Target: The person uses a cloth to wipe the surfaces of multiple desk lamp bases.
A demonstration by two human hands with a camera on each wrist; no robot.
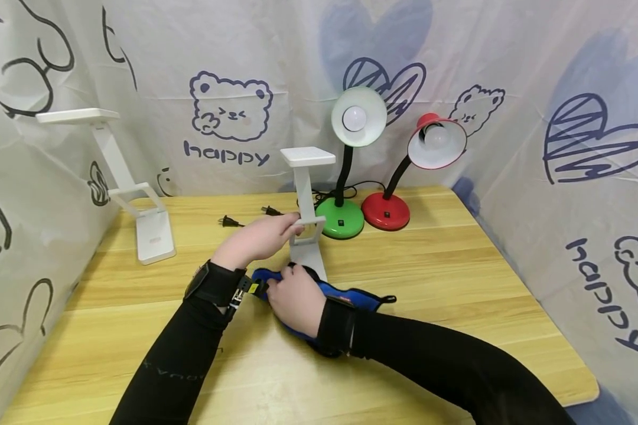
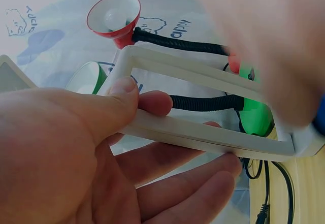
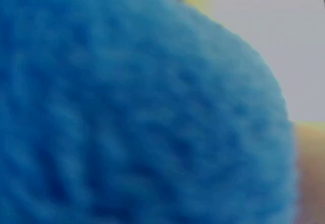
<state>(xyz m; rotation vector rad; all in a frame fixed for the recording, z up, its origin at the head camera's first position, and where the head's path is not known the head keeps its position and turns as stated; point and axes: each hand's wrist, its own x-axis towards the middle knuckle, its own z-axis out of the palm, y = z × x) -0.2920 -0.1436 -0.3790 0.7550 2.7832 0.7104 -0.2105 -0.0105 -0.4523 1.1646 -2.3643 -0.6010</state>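
The wooden table [image 1: 430, 307] is the largest thing before me, and I take its far edge as twelve o'clock. A white lamp [image 1: 302, 189] stands a little beyond the middle, towards twelve; it is the thing being worked on. A second white lamp [image 1: 114, 159] stands at ten o'clock, well apart; a green lamp [image 1: 340, 219] and a red lamp [image 1: 387, 211] stand between twelve and one. The blue cloth [image 1: 360, 298] lies at the near end of the worked lamp's base, which it partly hides. The left hand [image 1: 257, 239] grips the lower frame of this lamp, thumb against fingers; the right hand [image 1: 296, 301] grips the cloth at the base. So I judge that the step in hand is wiping the base. The next move, I think, calls for a steady left hold while the right hand passes the cloth along the base, then upwards to the frame. Two black plugs [image 1: 228, 222] lie near eleven, and these are better left undisturbed.
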